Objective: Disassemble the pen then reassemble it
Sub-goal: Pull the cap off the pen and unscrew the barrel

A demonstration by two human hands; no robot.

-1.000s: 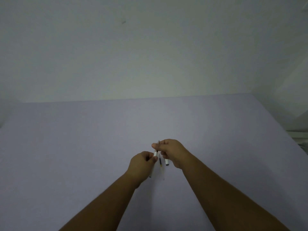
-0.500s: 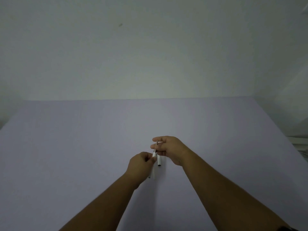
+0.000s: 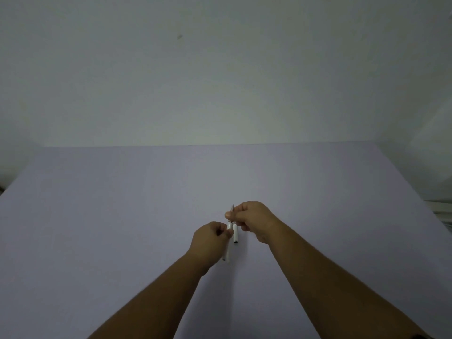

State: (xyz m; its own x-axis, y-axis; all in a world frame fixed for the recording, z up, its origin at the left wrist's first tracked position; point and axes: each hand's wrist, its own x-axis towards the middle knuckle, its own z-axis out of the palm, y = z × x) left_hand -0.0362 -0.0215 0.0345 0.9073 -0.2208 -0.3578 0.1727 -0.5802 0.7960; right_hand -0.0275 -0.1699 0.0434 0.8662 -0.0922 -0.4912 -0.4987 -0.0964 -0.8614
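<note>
Two hands work just below frame centre: left hand (image 3: 210, 237) pinches the white pen barrel (image 3: 228, 243), right hand (image 3: 252, 220) grips its tip end plus a loose cap (image 3: 235, 233). Skewed alignment could jam the pieces; the cap may slip.

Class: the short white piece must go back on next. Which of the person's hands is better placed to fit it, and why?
Probably the right hand: the short white piece hangs just under its fingers, while the left hand is closed around the pen barrel, steadying it.
</note>
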